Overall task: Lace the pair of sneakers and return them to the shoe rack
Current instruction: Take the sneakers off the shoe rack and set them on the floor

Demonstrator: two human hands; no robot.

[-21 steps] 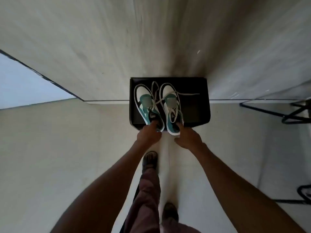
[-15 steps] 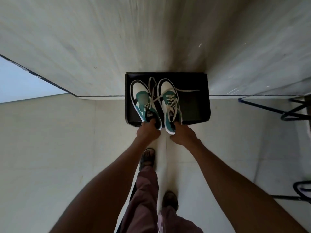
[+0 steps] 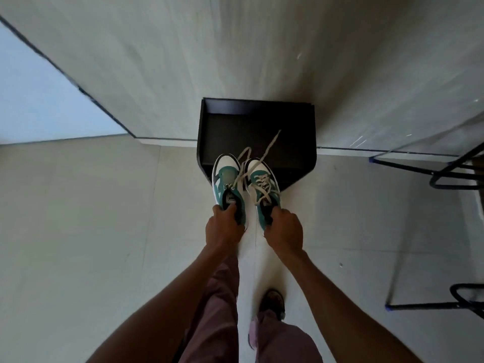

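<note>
Left hand and right hand each grip a sneaker heel; left sneaker, right sneaker. Keep both level; loose laces could snag the rack.

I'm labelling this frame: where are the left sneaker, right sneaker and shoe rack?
left sneaker (image 3: 225,176), head view, teal tongue.
right sneaker (image 3: 263,179), head view, laced middle.
shoe rack (image 3: 235,134), head view, bare black shelf.

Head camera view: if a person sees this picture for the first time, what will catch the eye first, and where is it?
At the centre, a pair of green and white sneakers, the left sneaker gripped at the heel by the left hand and the right sneaker by the right hand. Loose laces trail from them toward the black shoe rack, which stands against the wall just beyond. Dark metal frames stand at the right edge.
</note>
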